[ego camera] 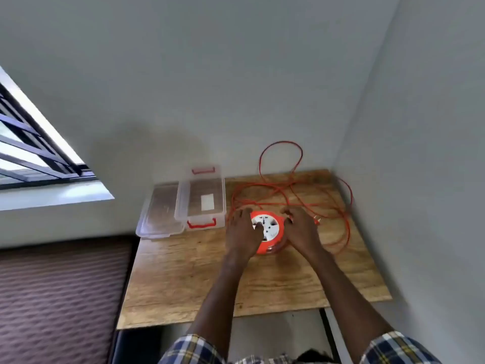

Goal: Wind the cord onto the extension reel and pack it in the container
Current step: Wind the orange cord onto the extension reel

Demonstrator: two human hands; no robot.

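An orange extension reel with a white socket face lies flat on the wooden table. My left hand rests on its left side with the thumb on the white face. My right hand cups its right edge. The orange cord lies unwound in loose loops behind and to the right of the reel, one loop rising against the back wall. Its plug lies just right of my right hand. A clear plastic container with red clips stands open to the left of the reel.
The container's clear lid lies flat beside it on the left. Walls close the table in at the back and right. A barred window is far left, and a brown ribbed surface sits below the table's left edge.
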